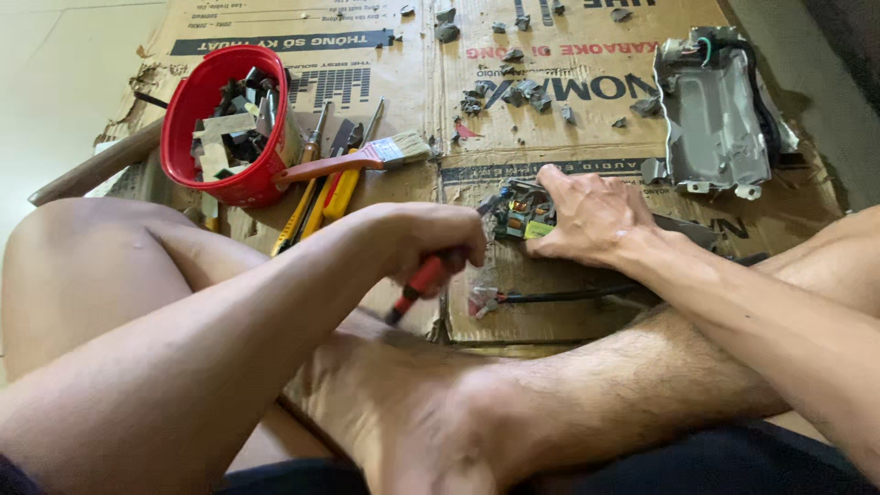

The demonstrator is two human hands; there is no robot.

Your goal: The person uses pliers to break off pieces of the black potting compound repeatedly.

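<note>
Left hand (438,240) grips a red-handled tool (417,286); right hand (591,215) apparently steadies a circuit board (522,213).

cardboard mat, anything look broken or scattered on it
Yes: small grey fragments lie strewn across the cardboard, and a bent metal casing sits open at the upper right. The right hand presses a bare circuit board.

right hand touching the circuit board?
Touching. The head view shows the right hand pressed down on the circuit board, fingers overlapping its edge.
</note>
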